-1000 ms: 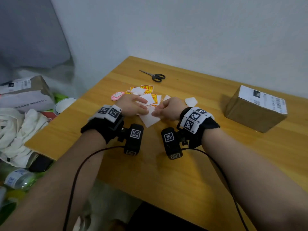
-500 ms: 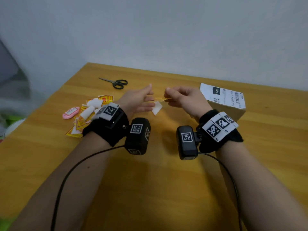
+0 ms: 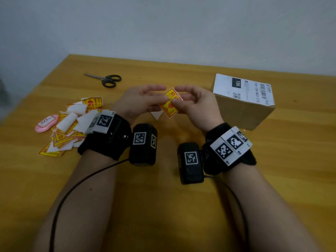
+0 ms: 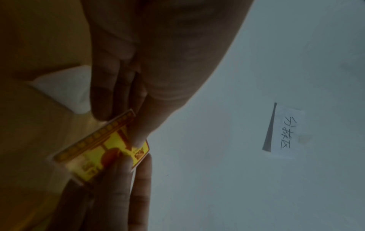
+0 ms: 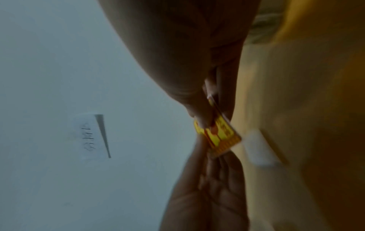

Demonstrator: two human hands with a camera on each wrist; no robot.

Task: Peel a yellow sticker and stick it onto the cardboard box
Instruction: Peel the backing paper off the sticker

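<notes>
A yellow sticker (image 3: 170,103) with red print is held above the table between both hands, its printed face toward me. My right hand (image 3: 176,99) pinches its right side with the thumb on the face, as the right wrist view shows on the yellow sticker (image 5: 219,132). My left hand (image 3: 162,96) holds the left edge with thumb and nearly straight fingers; the left wrist view shows the thumb tip on the yellow sticker (image 4: 102,151). A white backing paper (image 3: 156,115) lies on the table below. The cardboard box (image 3: 241,111), with a white shipping label on top, stands just right of my right hand.
A pile of yellow stickers and white backings (image 3: 72,124) lies at the left, with a pink tag (image 3: 46,123) beside it. Black scissors (image 3: 107,80) lie at the back left. The wooden table (image 3: 163,206) runs to a grey wall behind.
Both hands rose from the sticker pile and moved right toward the box. The white backing came off and dropped onto the table. My left hand has come back onto the sticker.
</notes>
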